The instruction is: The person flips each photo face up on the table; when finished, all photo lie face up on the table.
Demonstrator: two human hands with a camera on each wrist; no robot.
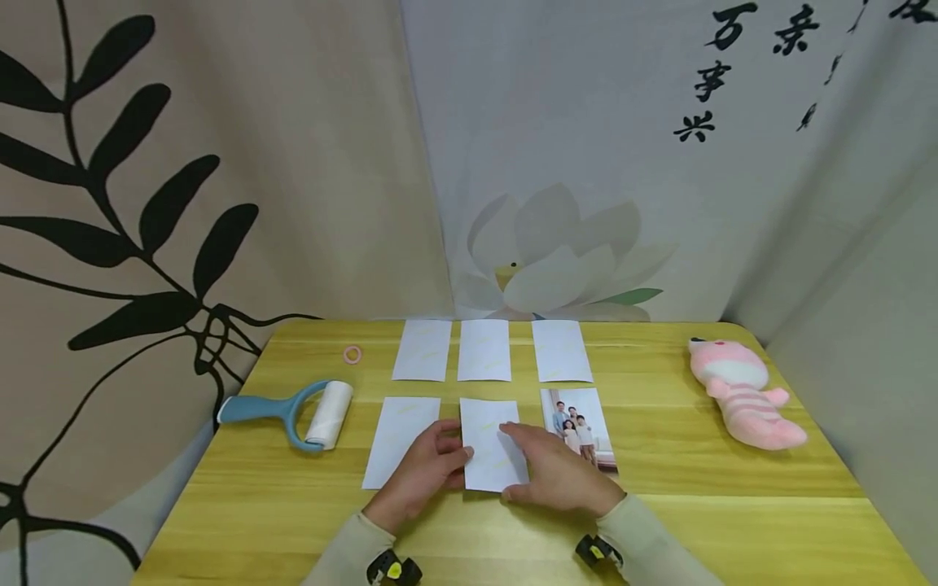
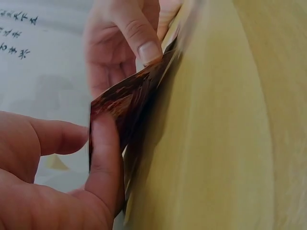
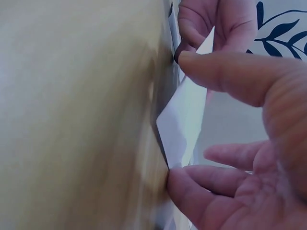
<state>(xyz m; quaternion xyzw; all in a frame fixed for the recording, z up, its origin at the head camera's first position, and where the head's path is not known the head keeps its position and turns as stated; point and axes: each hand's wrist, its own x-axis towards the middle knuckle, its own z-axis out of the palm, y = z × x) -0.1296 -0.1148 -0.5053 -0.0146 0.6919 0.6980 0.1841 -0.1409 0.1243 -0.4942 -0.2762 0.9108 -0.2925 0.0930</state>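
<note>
A photo print [image 1: 493,452], white back up, is tilted a little off the table at the front middle. Its dark reddish-brown printed underside [image 2: 122,108] shows in the left wrist view. My left hand [image 1: 428,464] pinches its left edge, thumb on top and fingers beneath. Spread around the right edge, my right hand [image 1: 557,468] touches it with the fingertips, thumb and forefinger wide apart. Left of it lies a white-backed print [image 1: 399,435]. To the right, partly behind my right hand, lies a face-up family photo [image 1: 586,419].
Three white-backed prints [image 1: 484,350] line the table's back edge. A blue-handled lint roller [image 1: 293,415] and a small pink ring [image 1: 352,355] lie left. A pink plush toy [image 1: 743,395] lies right. Curtains [image 1: 330,163] hang behind the wooden table [image 1: 674,521].
</note>
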